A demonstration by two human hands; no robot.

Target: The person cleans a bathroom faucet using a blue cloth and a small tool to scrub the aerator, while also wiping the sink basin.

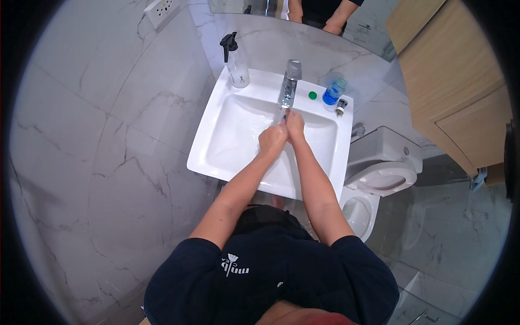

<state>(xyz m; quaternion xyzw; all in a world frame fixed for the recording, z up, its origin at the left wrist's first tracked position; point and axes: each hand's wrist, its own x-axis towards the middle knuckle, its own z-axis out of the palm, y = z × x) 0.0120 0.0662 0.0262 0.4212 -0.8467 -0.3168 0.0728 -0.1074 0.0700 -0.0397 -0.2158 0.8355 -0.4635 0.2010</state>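
My left hand (273, 139) and my right hand (296, 124) meet under the chrome faucet (289, 83), over the white washbasin (235, 140). Both have curled fingers and press against each other. A small dark blue thing (284, 118) peeks out between them at the fingertips; most of it is hidden, and which hand holds it I cannot tell. Water appears to run from the spout onto the hands, and wet glints show on the basin floor to their left.
A clear spray bottle (238, 73) with a black trigger stands on the basin's back-left corner. Along the back right are a green cap (312, 95), a bottle of blue liquid (333, 92) and a small metal fitting (341, 107). A toilet (382, 158) with raised lid adjoins at right, below a wooden cabinet (451, 81).
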